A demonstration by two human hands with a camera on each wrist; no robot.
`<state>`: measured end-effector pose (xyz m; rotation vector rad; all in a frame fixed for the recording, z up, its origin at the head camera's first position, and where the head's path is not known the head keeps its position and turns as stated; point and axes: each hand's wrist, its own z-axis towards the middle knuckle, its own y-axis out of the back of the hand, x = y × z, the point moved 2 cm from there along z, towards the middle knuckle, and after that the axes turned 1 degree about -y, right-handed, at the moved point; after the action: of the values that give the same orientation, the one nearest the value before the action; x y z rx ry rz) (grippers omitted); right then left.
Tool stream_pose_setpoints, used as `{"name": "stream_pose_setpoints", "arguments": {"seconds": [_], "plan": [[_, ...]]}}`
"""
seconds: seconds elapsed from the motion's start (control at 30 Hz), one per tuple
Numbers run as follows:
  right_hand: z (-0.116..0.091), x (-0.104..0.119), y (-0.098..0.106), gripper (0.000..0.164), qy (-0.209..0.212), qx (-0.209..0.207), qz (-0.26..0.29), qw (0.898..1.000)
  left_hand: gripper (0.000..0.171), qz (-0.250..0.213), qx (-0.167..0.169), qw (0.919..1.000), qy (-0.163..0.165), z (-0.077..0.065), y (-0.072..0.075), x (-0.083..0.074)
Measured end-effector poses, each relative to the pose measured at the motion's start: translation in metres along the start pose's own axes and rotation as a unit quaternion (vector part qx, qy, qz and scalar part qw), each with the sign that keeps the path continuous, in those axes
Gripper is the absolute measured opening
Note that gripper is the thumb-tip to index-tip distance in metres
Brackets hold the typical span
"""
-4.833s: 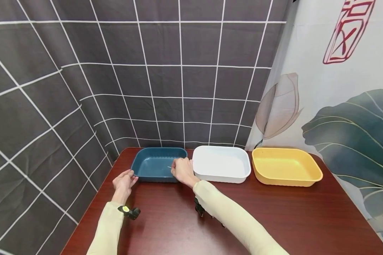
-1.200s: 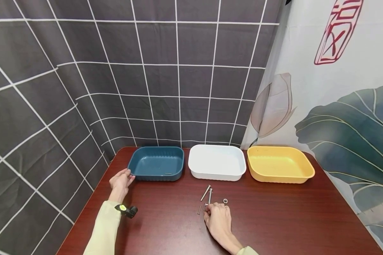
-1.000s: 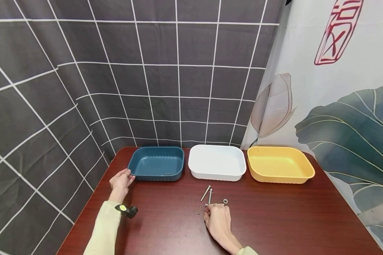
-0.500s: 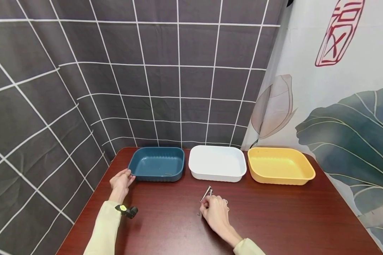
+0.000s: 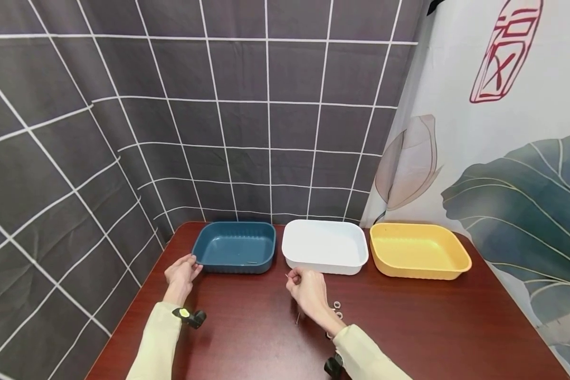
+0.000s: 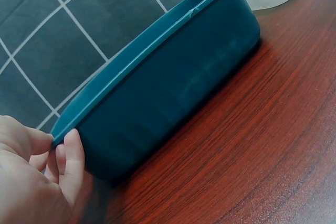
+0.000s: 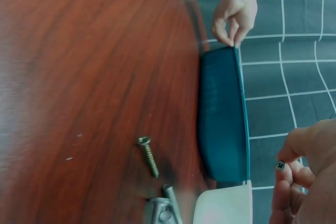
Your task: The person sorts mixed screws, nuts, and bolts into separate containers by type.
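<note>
My left hand (image 5: 180,274) pinches the near left corner of the blue tray (image 6: 157,93) by its rim, thumb on one side and fingers on the other. My right hand (image 5: 309,290) is raised in front of the white tray (image 5: 325,266). Between its thumb and fingers it pinches a screw (image 7: 280,166), whose cross-slotted head shows in the right wrist view; its shank is mostly hidden. Beneath that hand a brass-coloured screw (image 7: 150,158) lies on the table, with a threaded bolt (image 7: 172,203) beside it. A thin screw (image 5: 251,263) lies inside the blue tray.
To the right of the white tray stands a yellow tray (image 5: 423,272). Small metal nuts (image 5: 337,305) lie on the dark red table (image 5: 247,327) by my right wrist. A grey gridded cloth (image 5: 237,126) hangs behind the trays.
My right hand has left the blue tray, gone down to the metal pieces in mid-table, and risen forward with a screw pinched. The thin screw now lies in the blue tray. My left hand stays there.
</note>
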<state>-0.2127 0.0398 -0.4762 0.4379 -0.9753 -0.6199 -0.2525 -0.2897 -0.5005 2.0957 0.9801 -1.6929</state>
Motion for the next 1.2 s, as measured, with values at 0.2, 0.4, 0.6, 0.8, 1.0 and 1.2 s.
{"name": "stream_pose_setpoints", "arguments": {"seconds": [0.2,0.4,0.6,0.8,1.0,1.2], "plan": [[0.017,0.006,-0.015,0.010,-0.020,0.017,0.026,0.999,0.040,-0.009,0.000,1.0000,-0.004,0.004,0.002,0.000],[0.040,0.018,-0.035,0.008,0.002,0.021,0.028,0.999,0.037,-0.012,-0.006,0.9998,-0.011,0.004,0.004,-0.001],[0.061,0.029,-0.057,0.008,0.020,0.018,0.003,1.000,0.035,-0.014,-0.008,0.9998,-0.015,-0.001,0.003,-0.002],[0.077,0.035,-0.073,0.006,0.021,0.035,-0.059,0.997,0.037,-0.018,-0.006,0.9997,-0.016,-0.002,0.002,-0.002],[0.088,0.039,-0.087,0.005,0.005,0.070,-0.106,0.992,0.038,-0.026,-0.005,0.9995,-0.017,-0.002,0.000,0.001],[0.089,0.038,-0.096,0.006,-0.009,0.100,-0.135,0.986,0.036,-0.027,-0.006,0.9995,-0.017,-0.002,0.001,0.003]]}}
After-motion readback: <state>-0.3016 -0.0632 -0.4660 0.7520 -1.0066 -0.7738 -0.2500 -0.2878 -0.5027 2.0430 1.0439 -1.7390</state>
